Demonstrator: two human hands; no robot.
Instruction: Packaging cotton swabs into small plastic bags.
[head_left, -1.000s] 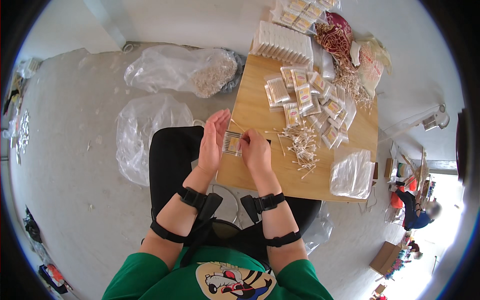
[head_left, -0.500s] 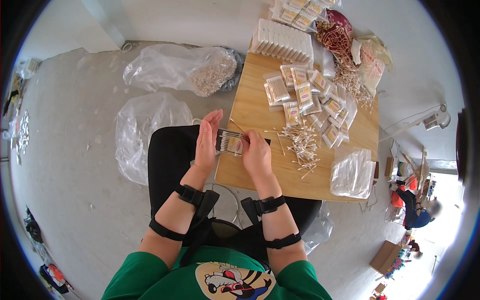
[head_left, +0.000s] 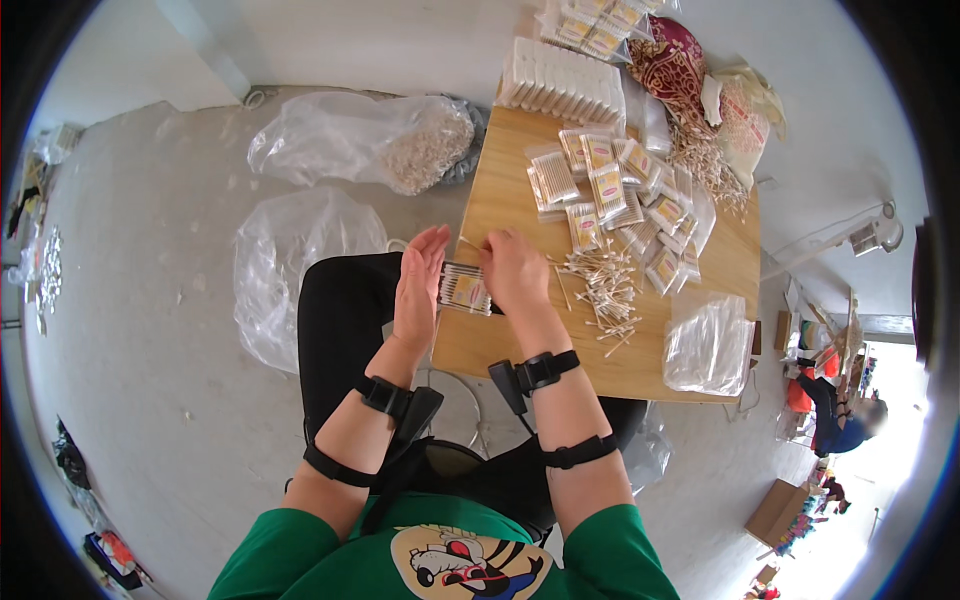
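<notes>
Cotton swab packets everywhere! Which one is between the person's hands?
The packet by the table's left edge, between the left hand and right hand; the other packets lie farther away, heaped or stacked.

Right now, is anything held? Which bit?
Left hand is open beside the cotton swab packet; can't tell if right hand grips its upper right corner.

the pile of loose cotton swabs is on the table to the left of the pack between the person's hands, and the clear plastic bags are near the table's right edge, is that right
Not quite: the head view shows the pile of loose cotton swabs to the right of the pack, on the table. The rest stands, clear plastic bags included.
</notes>
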